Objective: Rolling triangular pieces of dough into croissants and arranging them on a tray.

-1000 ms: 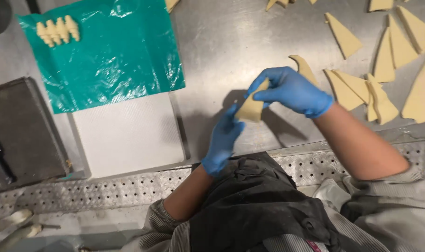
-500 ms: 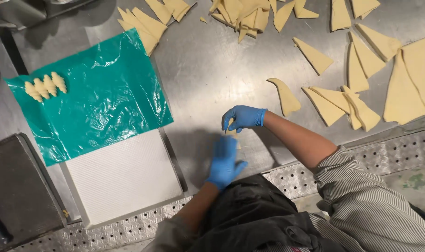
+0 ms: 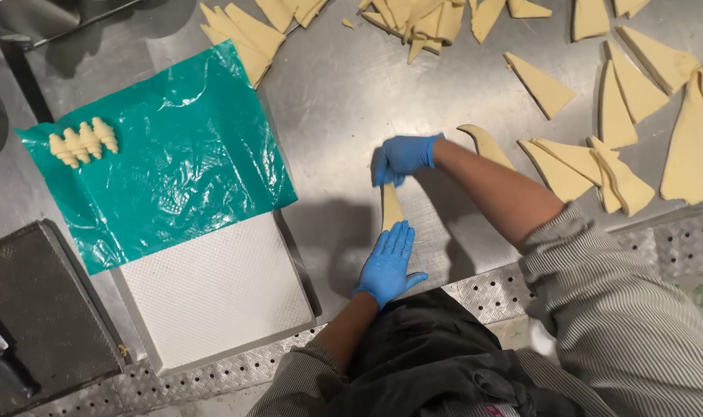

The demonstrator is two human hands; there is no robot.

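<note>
At far left, four small rolled pale dough pieces (image 3: 83,142) lie on a crinkled green plastic sheet (image 3: 174,154), which overlaps a white textured tray (image 3: 216,297). Right of it, on the steel surface (image 3: 336,85), the blue-gloved left hand (image 3: 388,264) lies flat, fingers apart, on the near end of a narrow pale dough strip (image 3: 391,206). The blue-gloved right hand (image 3: 404,157) pinches its far end. Cut pale dough triangles (image 3: 568,166) lie to the right.

Four rolled croissants (image 3: 83,142) (on green sheet (image 3: 174,154)); two gloved hands (image 3: 388,263).
</note>
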